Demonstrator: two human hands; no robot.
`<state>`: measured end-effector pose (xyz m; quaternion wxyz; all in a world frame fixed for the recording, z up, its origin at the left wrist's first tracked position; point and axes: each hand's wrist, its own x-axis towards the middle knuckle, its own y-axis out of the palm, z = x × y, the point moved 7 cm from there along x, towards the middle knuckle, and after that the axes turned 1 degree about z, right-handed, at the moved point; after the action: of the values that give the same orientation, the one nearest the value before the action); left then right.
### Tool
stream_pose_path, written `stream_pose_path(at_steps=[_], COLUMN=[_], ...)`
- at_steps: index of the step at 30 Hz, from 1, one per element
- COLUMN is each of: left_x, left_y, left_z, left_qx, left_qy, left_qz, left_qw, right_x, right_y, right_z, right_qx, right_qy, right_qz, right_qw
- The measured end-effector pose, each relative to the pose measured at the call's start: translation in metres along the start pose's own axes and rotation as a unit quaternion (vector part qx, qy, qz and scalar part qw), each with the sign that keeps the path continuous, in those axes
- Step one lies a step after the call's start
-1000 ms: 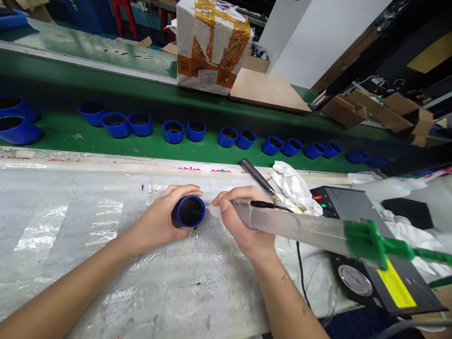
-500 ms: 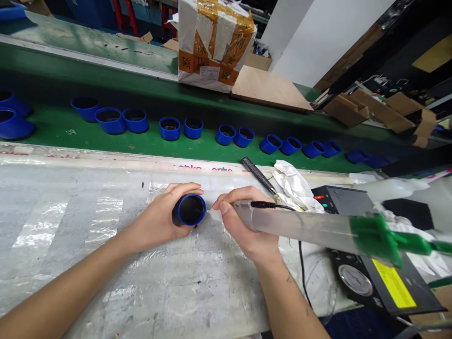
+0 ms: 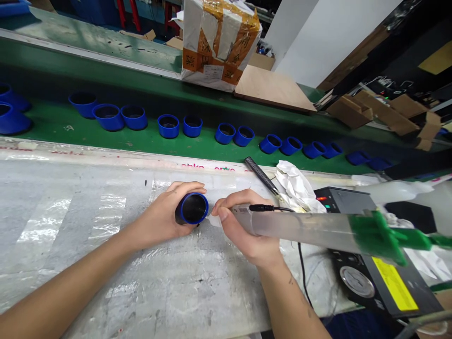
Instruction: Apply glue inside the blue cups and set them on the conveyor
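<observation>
My left hand (image 3: 165, 217) is wrapped round a blue ring-shaped cap (image 3: 193, 208) lying on its side, its dark opening facing me. My right hand (image 3: 243, 226) is closed on a long clear dispensing syringe (image 3: 300, 230) with a green end piece (image 3: 379, 235). The syringe's tip points at the cap's right rim, close to touching it. Both hands rest on the tape-covered worktable (image 3: 141, 263).
A green conveyor belt (image 3: 141, 139) runs behind the table with a row of several blue caps (image 3: 192, 125). A black controller box (image 3: 360, 245) with a yellow label sits at right, beside a crumpled white cloth (image 3: 294, 181) and a black pen-like tool (image 3: 261, 174). A taped parcel (image 3: 221, 40) stands beyond.
The hands stay in place on the cap and the syringe. The view has shifted slightly. The controller's small light shows green where it was red before.
</observation>
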<state>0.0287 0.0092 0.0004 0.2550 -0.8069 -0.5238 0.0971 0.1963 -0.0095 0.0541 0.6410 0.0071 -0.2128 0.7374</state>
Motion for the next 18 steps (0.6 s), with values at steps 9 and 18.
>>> stream_pose_path(at_steps=[9,18], left_x=[0.002,0.002], left_y=[-0.001,-0.001], left_z=[-0.004,-0.004], left_qx=[-0.001,-0.004], left_qy=[0.012,0.006], left_qz=[-0.001,0.011], left_qw=[1.0,1.0], right_x=[0.003,0.003], right_y=[0.006,0.014], right_z=[0.001,0.003], right_qx=[0.035,0.062], right_qy=[0.007,0.022], right_qz=[0.005,0.012], right_qw=[0.999,0.998])
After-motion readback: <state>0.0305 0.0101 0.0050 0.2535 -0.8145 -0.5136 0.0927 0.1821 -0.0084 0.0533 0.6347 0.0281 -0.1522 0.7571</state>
